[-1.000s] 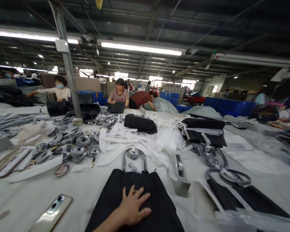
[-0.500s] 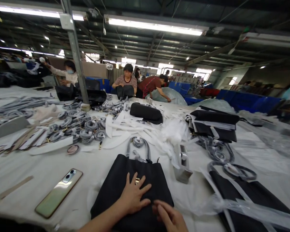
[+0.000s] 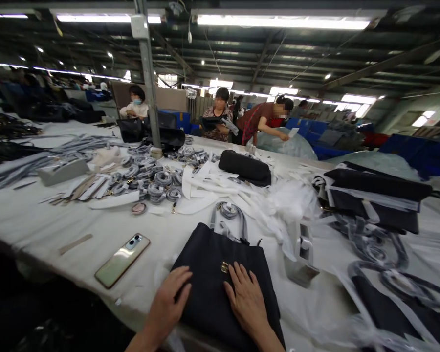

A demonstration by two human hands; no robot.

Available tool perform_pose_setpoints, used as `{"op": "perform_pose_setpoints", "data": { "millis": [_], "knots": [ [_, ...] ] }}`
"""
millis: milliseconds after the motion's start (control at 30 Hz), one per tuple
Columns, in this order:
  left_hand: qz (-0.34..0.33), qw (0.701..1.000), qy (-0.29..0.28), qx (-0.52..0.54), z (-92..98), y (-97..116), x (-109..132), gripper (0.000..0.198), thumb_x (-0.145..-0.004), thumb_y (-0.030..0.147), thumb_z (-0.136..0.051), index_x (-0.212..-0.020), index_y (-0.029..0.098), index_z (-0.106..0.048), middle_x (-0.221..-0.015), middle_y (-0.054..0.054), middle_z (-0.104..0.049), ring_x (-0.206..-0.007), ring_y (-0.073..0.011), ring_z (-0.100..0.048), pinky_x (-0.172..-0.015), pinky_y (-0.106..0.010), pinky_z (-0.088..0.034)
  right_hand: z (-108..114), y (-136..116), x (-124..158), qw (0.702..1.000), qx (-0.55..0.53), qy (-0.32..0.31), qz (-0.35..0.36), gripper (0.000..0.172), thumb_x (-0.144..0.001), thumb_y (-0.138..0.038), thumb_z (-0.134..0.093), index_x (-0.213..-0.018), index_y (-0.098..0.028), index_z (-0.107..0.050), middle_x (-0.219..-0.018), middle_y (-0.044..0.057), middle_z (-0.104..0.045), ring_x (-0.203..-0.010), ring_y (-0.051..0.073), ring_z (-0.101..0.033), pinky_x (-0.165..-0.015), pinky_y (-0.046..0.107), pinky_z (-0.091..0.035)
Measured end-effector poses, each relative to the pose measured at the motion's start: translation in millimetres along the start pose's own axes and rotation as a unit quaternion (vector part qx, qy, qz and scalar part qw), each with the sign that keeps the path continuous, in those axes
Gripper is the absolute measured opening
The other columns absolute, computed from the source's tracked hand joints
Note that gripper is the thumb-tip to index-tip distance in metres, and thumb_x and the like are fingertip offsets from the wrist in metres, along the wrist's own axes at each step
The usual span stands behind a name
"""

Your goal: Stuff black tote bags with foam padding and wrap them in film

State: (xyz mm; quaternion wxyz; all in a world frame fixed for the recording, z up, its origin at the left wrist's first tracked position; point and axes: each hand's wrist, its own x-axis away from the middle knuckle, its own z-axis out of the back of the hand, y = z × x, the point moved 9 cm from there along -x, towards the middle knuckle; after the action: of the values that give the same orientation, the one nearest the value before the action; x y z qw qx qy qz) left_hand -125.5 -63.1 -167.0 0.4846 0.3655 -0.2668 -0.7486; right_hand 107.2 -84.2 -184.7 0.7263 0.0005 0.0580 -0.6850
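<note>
A black handbag (image 3: 205,254) lies flat at the table's front edge, its grey wrapped handle (image 3: 245,222) stretched out beyond its top. On the front of the bag is a small gold clasp (image 3: 225,267). My right hand (image 3: 246,298) rests flat on the bag just below and right of the clasp, fingers extended. At the bag's left edge, my left hand (image 3: 168,298) touches the side with fingers slightly bent and thumb apart, holding nothing that I can see.
A phone (image 3: 122,260) lies left of the bag, a tape dispenser (image 3: 301,254) to its right. Coiled grey straps (image 3: 157,188), white paper strips and a black pouch (image 3: 245,167) spread behind. More black bags (image 3: 377,195) lie at right. Several co-workers (image 3: 266,120) are across the table.
My left hand has moved from the bag's middle to its left edge. My right hand has opened from bent fingers and now lies flat beside the clasp. The view has turned left.
</note>
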Motion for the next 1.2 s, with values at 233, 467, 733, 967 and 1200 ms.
{"op": "perform_pose_setpoints", "data": {
  "millis": [233, 467, 733, 967, 1200],
  "knots": [
    [0.401, 0.872, 0.035, 0.279, 3.8, -99.2, 51.0, 0.069, -0.074, 0.056, -0.058, -0.126, 0.015, -0.038, -0.093, -0.009, -0.067, -0.083, -0.0245, -0.065, -0.067, -0.035, -0.052, -3.2, -2.8, -6.2, 1.000, 0.020, 0.015, 0.018, 0.052, -0.095, -0.046, -0.032, -0.136, -0.017, -0.046, -0.143, 0.012, -0.041, -0.131, 0.030, -0.037, -0.108, 0.050, -0.024],
    [0.419, 0.835, -0.040, 0.355, -8.6, -77.8, 31.2, 0.049, -0.074, 0.062, -0.051, -0.095, 0.018, -0.059, -0.084, -0.004, -0.067, -0.080, -0.0221, -0.063, -0.064, -0.032, -0.048, -3.1, -0.8, -7.5, 0.999, 0.030, -0.006, 0.020, 0.054, -0.095, -0.047, -0.030, -0.137, -0.017, -0.044, -0.145, 0.011, -0.039, -0.133, 0.028, -0.035, -0.108, 0.049, -0.024],
    [0.313, 0.928, -0.006, 0.204, 9.1, -100.3, -0.6, 0.035, -0.070, 0.056, -0.054, -0.067, 0.022, -0.046, -0.060, 0.004, -0.050, -0.064, -0.0167, -0.052, -0.060, -0.029, -0.039, -4.1, 0.3, -9.1, 0.999, 0.014, -0.034, 0.018, 0.055, -0.095, -0.048, -0.029, -0.139, -0.018, -0.041, -0.146, 0.010, -0.037, -0.134, 0.027, -0.034, -0.109, 0.048, -0.023],
    [0.300, 0.936, -0.079, 0.166, 51.4, -118.4, -29.3, 0.031, -0.074, 0.052, -0.048, -0.070, 0.022, -0.046, -0.049, 0.008, -0.046, -0.037, -0.0096, -0.033, -0.041, -0.024, -0.022, -6.2, 2.8, -12.0, 0.999, 0.014, -0.017, 0.029, 0.055, -0.094, -0.049, -0.030, -0.137, -0.017, -0.045, -0.145, 0.011, -0.039, -0.134, 0.026, -0.033, -0.109, 0.048, -0.023],
    [0.263, 0.951, -0.075, 0.147, 119.2, -122.3, -66.6, 0.028, -0.066, 0.044, -0.066, -0.059, 0.018, -0.058, -0.046, 0.006, -0.048, -0.047, -0.0103, -0.041, -0.050, -0.023, -0.028, -9.9, 4.2, -12.7, 0.999, 0.027, 0.004, 0.042, 0.054, -0.093, -0.048, -0.034, -0.137, -0.018, -0.045, -0.146, 0.010, -0.038, -0.134, 0.027, -0.034, -0.108, 0.048, -0.025]
  ]
}}
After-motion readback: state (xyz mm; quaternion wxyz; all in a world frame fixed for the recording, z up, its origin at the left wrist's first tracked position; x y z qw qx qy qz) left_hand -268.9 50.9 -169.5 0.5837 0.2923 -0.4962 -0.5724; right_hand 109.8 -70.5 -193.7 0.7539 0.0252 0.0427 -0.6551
